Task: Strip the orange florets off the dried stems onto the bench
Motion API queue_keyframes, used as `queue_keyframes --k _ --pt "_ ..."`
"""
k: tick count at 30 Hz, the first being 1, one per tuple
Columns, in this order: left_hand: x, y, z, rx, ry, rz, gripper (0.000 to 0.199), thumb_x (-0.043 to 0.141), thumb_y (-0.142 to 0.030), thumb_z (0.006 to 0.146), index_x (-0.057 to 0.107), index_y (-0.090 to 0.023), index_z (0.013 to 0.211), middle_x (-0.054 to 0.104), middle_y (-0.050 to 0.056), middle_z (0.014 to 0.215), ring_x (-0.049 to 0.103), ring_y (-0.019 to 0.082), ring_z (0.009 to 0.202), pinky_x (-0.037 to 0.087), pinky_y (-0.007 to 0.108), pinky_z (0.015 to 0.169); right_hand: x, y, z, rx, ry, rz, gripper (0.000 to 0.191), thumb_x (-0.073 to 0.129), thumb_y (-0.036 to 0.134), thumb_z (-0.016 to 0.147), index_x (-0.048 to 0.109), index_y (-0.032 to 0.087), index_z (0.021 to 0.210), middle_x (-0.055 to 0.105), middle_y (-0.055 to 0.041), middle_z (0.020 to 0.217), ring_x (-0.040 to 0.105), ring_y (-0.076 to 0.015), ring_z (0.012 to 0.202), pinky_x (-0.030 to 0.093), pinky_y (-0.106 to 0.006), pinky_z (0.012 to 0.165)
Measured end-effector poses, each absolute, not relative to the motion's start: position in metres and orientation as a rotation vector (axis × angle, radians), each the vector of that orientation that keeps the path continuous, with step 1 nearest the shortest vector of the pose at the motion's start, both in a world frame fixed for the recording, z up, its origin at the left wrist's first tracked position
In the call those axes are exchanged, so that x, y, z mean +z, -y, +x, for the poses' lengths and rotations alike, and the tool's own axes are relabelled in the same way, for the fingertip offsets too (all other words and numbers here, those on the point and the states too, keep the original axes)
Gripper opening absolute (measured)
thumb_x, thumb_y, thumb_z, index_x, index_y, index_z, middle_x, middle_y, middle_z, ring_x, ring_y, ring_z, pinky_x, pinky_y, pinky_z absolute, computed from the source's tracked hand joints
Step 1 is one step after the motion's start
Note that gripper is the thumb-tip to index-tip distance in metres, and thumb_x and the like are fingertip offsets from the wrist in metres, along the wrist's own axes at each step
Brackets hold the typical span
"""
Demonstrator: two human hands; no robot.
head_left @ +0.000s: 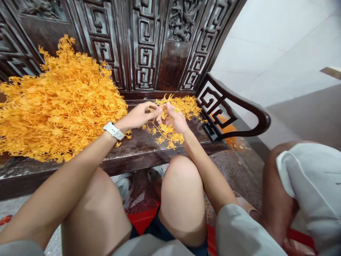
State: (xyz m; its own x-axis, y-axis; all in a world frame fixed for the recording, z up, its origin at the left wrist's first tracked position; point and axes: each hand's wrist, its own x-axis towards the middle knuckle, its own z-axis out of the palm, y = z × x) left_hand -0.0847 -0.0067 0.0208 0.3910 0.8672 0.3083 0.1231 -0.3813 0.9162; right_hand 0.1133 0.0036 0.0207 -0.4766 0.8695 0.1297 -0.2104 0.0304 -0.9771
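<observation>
My left hand [142, 114], with a pale watch band at the wrist, is closed, its thumb and fingertips pinching part of a yellow-orange sprig [166, 133]. My right hand [174, 119] meets it fingertip to fingertip, fingers curled round the same sprig, whose branches hang below both hands over the dark wooden bench seat [135, 144]. A large heap of yellow-orange sprigs [61, 106] lies to the left of my hands. Behind my right hand, a lower layer of small yellow pieces [188, 106] lies against the bench back.
The carved bench back [173, 64] rises behind the seat. A curved armrest [239, 106] stands at the right, with orange bits [227, 129] on the floor beyond it. Another person's knee [279, 174] is at the right. My knees are at the bench's front edge.
</observation>
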Motion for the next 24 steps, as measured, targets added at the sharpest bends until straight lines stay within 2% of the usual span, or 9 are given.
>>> queue_keyframes --k 2,4,8,11,14,16,18,22,24 --pt "0.018 0.011 -0.078 0.939 -0.717 1.685 0.056 0.067 -0.071 0.1 0.075 -0.018 0.086 0.076 0.007 0.087 0.07 0.019 0.086 0.056 0.037 0.092 0.022 -0.001 0.114 1.609 1.426 -0.788 0.068 0.06 0.087 0.093 0.066 0.021 0.11 0.064 0.0025 0.066 0.062 -0.012 0.059 0.047 -0.024 0.054" --pt "0.015 0.014 -0.072 0.929 -0.698 1.599 0.056 0.07 -0.072 0.097 0.077 -0.018 0.083 0.077 0.007 0.086 0.067 0.016 0.078 0.055 0.032 0.082 0.023 0.0 0.113 1.621 1.392 -0.845 0.071 0.057 0.088 0.094 0.066 0.021 0.116 0.06 0.004 0.064 0.06 -0.0119 0.056 0.044 -0.024 0.051" --pt "0.01 0.014 -0.066 1.027 -0.85 1.55 0.055 0.079 -0.073 0.089 0.08 -0.019 0.084 0.079 0.007 0.085 0.054 0.01 0.056 0.045 0.026 0.056 0.024 -0.002 0.112 1.599 1.333 -0.871 0.064 0.072 0.08 0.089 0.066 0.023 0.116 0.056 0.0062 0.066 0.054 -0.0104 0.055 0.042 -0.024 0.052" --pt "0.009 0.013 -0.068 1.143 -0.948 1.589 0.053 0.076 -0.073 0.092 0.083 -0.021 0.086 0.07 0.003 0.068 0.043 0.009 0.047 0.034 0.025 0.048 0.02 -0.009 0.115 1.567 1.273 -0.875 0.062 0.071 0.081 0.088 0.066 0.023 0.11 0.055 0.0051 0.068 0.05 -0.0106 0.056 0.041 -0.026 0.052" --pt "0.009 0.013 -0.07 1.24 -0.983 1.571 0.054 0.078 -0.071 0.092 0.077 -0.02 0.072 0.058 0.0 0.054 0.046 0.01 0.048 0.036 0.024 0.049 0.012 -0.015 0.118 1.486 1.246 -0.968 0.059 0.073 0.081 0.087 0.064 0.023 0.098 0.054 0.0042 0.066 0.046 -0.0107 0.054 0.035 -0.026 0.05" --pt "0.01 0.014 -0.069 1.253 -0.971 1.552 0.056 0.081 -0.068 0.091 0.072 -0.019 0.065 0.066 0.003 0.062 0.057 0.011 0.054 0.044 0.023 0.054 0.004 -0.017 0.119 1.437 1.285 -1.031 0.057 0.079 0.077 0.084 0.06 0.024 0.089 0.053 0.0048 0.063 0.043 -0.0104 0.051 0.03 -0.026 0.048" --pt "0.012 0.017 -0.066 1.24 -0.979 1.508 0.052 0.082 -0.065 0.091 0.074 -0.019 0.07 0.075 0.007 0.072 0.063 0.012 0.058 0.05 0.023 0.058 0.0 -0.018 0.118 1.395 1.356 -1.032 0.058 0.083 0.076 0.08 0.057 0.024 0.086 0.052 0.0059 0.06 0.043 -0.0099 0.048 0.028 -0.026 0.046" --pt "0.019 0.022 -0.056 1.306 -1.051 1.37 0.04 0.085 -0.054 0.093 0.077 -0.018 0.08 0.078 0.008 0.074 0.064 0.012 0.058 0.051 0.023 0.057 0.004 -0.013 0.113 1.384 1.433 -0.956 0.059 0.082 0.078 0.079 0.058 0.026 0.097 0.059 0.0066 0.066 0.05 -0.0099 0.048 0.035 -0.026 0.047" --pt "0.023 0.024 -0.054 1.406 -1.096 1.331 0.032 0.093 -0.046 0.086 0.077 -0.018 0.084 0.075 0.005 0.071 0.065 0.012 0.059 0.051 0.023 0.056 0.011 -0.009 0.11 1.451 1.43 -0.937 0.062 0.077 0.082 0.082 0.058 0.026 0.102 0.062 0.0051 0.071 0.054 -0.0108 0.052 0.039 -0.026 0.049"
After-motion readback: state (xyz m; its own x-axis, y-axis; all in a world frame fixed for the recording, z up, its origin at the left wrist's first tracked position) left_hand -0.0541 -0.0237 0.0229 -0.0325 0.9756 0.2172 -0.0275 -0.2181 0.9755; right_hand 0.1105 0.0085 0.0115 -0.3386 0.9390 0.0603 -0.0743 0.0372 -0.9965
